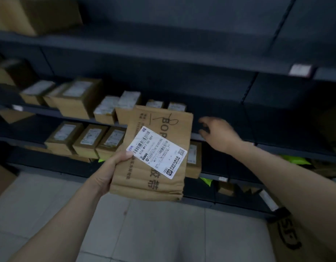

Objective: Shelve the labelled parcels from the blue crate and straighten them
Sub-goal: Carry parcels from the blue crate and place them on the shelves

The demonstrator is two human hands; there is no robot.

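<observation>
Dark shelf (295, 152) beneath the right hand (218, 133) carries a row of labelled boxes (78, 99) to its left. Lower shelf (210, 175) holds more boxes (89, 140) left of the left hand (110, 167).

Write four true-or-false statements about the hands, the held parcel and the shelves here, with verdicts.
1. The left hand grips the brown parcel by its left edge. True.
2. The parcel's white label faces the camera. True.
3. The right hand holds a second parcel. False: it holds nothing and reaches toward the shelf.
4. The shelves hold no boxes. False: labelled boxes stand in rows at left.
</observation>
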